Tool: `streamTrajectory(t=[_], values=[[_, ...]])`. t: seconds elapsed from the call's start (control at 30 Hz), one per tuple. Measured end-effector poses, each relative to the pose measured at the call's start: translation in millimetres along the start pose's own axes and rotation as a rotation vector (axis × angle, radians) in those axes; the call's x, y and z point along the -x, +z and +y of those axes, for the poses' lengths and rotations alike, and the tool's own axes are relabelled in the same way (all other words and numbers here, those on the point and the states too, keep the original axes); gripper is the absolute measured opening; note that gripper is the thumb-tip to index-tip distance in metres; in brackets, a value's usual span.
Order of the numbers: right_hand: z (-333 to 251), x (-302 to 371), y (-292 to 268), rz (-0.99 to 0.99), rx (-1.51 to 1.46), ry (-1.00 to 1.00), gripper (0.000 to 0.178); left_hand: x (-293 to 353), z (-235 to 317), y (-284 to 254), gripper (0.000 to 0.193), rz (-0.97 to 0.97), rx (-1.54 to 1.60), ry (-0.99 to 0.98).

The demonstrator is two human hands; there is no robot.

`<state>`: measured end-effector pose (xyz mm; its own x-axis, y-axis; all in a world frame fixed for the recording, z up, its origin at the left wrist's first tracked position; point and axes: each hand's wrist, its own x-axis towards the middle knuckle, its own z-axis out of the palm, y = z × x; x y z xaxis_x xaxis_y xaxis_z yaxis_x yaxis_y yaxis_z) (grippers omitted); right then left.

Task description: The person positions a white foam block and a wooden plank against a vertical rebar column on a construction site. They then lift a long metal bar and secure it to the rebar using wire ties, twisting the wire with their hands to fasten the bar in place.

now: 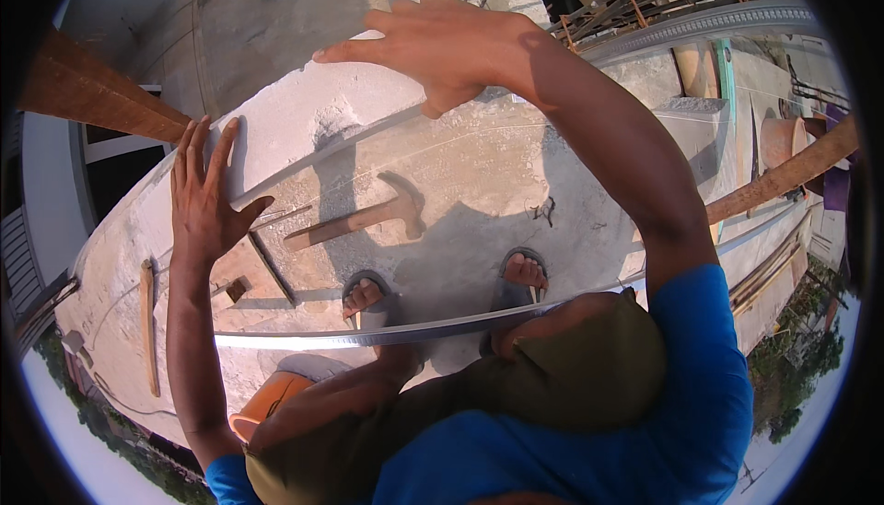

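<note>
A long white block, seemingly lightweight concrete, lies slantwise across the concrete floor in front of me. My left hand is at its left end, fingers spread over the top edge and thumb apart. Toward the block's right end, my right hand reaches across with its fingers stretched out, and nothing shows in its grasp. Part of the block is hidden beneath that hand. A claw hammer with a wooden handle rests on the floor between the block and my sandalled feet.
A thin metal strip runs across before my knees. An orange bucket stands by my leg. A timber post rises at the left, and a wooden beam slants at the right. Rebar and a perforated metal strip lie far right.
</note>
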<state>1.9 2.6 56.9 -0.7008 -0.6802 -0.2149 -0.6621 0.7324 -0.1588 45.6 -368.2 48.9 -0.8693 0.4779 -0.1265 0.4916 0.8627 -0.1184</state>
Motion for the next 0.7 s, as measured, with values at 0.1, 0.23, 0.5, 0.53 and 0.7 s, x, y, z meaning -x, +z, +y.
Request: streamTrajectory(t=[0.1, 0.23, 0.5, 0.53, 0.7], values=[[3.4, 2.9, 9.6, -0.030, 0.048, 0.053, 0.117, -18.4, 2.2, 3.1, 0.123, -0.052, 0.078, 0.047], [10.5, 8.9, 16.1, 0.024, 0.120, 0.056, 0.119, -28.8, 5.7, 4.1, 0.122, -0.090, 0.165, 0.035], [28.1, 28.9, 10.7, -0.073, 0.292, 0.245, 0.111, -58.6, 41.7, 2.2, 0.123, -0.021, 0.187, 0.078], [28.3, 30.3, 8.2, -0.099, 0.282, 0.260, 0.110, -61.2, 44.4, 2.6, 0.123, 0.003, 0.188, 0.095], [38.0, 33.4, 9.7, -0.095, 0.320, 0.329, 0.108, -73.4, 54.6, 2.4, 0.120, 0.019, 0.229, 0.111]])
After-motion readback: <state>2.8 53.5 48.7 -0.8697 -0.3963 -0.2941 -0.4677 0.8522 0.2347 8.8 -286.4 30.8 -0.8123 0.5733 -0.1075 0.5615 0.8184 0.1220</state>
